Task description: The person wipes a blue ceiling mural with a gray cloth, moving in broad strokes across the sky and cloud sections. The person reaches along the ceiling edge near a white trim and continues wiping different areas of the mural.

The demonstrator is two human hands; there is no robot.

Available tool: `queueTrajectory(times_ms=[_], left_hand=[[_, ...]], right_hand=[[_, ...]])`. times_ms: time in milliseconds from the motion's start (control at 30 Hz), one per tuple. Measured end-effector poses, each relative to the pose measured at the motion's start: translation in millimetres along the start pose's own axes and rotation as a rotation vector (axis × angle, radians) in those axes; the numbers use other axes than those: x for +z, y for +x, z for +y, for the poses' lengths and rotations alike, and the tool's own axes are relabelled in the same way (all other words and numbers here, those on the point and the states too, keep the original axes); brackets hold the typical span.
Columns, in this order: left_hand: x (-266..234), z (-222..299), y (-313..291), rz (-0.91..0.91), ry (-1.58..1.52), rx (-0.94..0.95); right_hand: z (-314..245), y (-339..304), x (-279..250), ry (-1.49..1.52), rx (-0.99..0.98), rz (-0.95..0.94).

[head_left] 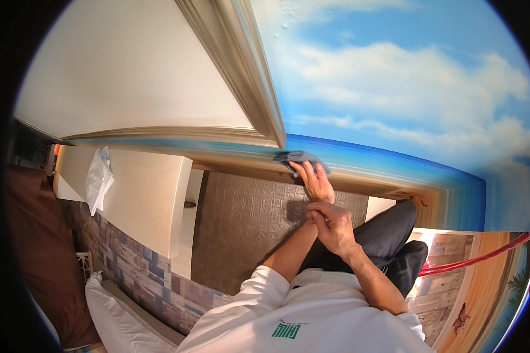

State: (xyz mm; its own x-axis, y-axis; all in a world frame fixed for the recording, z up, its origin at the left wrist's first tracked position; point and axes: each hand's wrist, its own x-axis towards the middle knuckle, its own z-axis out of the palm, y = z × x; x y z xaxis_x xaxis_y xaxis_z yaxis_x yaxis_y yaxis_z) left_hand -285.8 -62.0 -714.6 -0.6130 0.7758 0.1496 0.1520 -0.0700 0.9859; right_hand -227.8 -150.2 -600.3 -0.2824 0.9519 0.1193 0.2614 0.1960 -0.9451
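Note:
My left hand (319, 183) presses a dark grey cloth (300, 157) against the lower part of a beach-and-sky wall mural (394, 97). Its fingers are stretched over the cloth, just below the corner of a moulded frame (269, 112). My right hand (334, 226) lies across my left wrist with its fingers curled round it; the fingertips are partly hidden.
A cream cabinet (141, 194) stands at left with a white crumpled cloth (100, 179) hanging over its top. Brown textured panelling (247, 217) lies below the mural. A brown cover (41, 253) and a white pillow (118, 317) are at lower left; red cords (483, 259) hang at right.

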Motion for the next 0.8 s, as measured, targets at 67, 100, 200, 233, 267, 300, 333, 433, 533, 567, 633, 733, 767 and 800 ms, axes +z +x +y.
queueTrajectory(times_ms=[67, 100, 200, 233, 267, 300, 333, 433, 533, 567, 633, 733, 767, 800], left_hand=[[2.8, -7.9, 1.6, 0.04, -0.057, -0.004], [-3.1, -15.2, 11.6, 0.076, -0.063, 0.057], [-46.9, -43.9, 70.9, 0.193, -0.027, -0.058], [-67.4, -52.2, 91.2, 0.255, -0.01, -0.099], [-90.8, -58.9, 116.8, 0.3, -0.057, -0.102], [-114.3, -63.4, 140.4, 0.313, -0.024, -0.086], [-133.4, -66.5, 162.2, 0.349, -0.032, -0.053], [-180.2, -69.3, 208.0, 0.388, -0.382, -0.074], [-188.5, -80.0, 216.9, 0.401, -0.432, -0.157], [-183.7, -83.4, 213.9, 0.394, -0.435, -0.149], [-157.7, -91.1, 197.0, 0.425, -0.577, -0.181], [-101.4, -94.9, 133.7, 0.382, -0.454, -0.39], [-83.0, -92.4, 109.7, 0.325, -0.497, -0.435], [-68.1, -89.4, 89.7, 0.269, -0.558, -0.494]], right_hand=[[2.0, 2.4, -1.6, -0.019, -0.014, 0.012], [3.1, 2.2, -2.1, -0.025, -0.001, 0.01], [7.5, 2.7, 2.1, -0.03, 0.01, 0.001], [9.1, 2.4, 4.5, -0.016, 0.047, -0.017], [10.8, 2.1, 7.1, -0.04, -0.011, -0.022], [12.5, 1.7, 9.6, -0.052, -0.032, -0.042], [14.4, 0.8, 11.4, -0.065, -0.056, -0.063], [17.9, -2.3, 17.1, -0.058, -0.029, -0.096], [22.4, -1.1, 16.8, -0.092, -0.083, -0.12], [23.7, -0.5, 16.3, -0.102, -0.074, -0.124], [26.2, 0.4, 14.6, -0.093, -0.053, -0.118], [28.3, 0.7, 12.5, -0.09, 0.02, -0.101], [28.7, 0.8, 12.3, -0.074, 0.03, -0.1], [28.8, 0.7, 12.2, -0.068, 0.045, -0.101]])
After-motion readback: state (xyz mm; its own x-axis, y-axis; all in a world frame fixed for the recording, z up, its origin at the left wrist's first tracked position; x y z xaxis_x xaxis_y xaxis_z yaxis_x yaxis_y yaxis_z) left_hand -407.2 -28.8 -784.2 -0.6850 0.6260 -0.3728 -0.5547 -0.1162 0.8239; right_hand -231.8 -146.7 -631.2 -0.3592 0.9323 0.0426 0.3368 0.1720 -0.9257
